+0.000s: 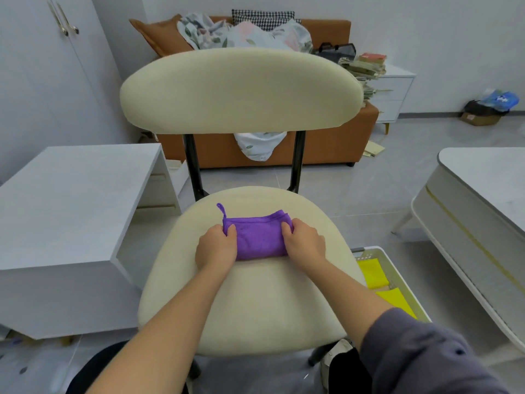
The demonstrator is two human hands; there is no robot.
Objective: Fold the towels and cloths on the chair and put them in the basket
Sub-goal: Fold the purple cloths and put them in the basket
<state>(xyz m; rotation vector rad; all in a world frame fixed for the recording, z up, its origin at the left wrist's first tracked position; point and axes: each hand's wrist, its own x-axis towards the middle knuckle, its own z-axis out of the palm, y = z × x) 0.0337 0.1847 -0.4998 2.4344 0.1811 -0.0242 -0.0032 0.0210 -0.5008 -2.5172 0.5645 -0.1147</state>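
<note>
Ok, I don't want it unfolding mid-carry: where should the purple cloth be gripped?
Likely by the two short ends of the purple cloth, from either side, where the left hand and right hand pinch it: it lies folded flat, wider than deep.

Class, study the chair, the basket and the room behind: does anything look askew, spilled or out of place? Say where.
In the work itself, nothing: the purple cloth lies folded on the chair seat, only its loop sticking out. Behind, floral bedding slumps off the sofa front, and papers lie loose beside it.
</note>
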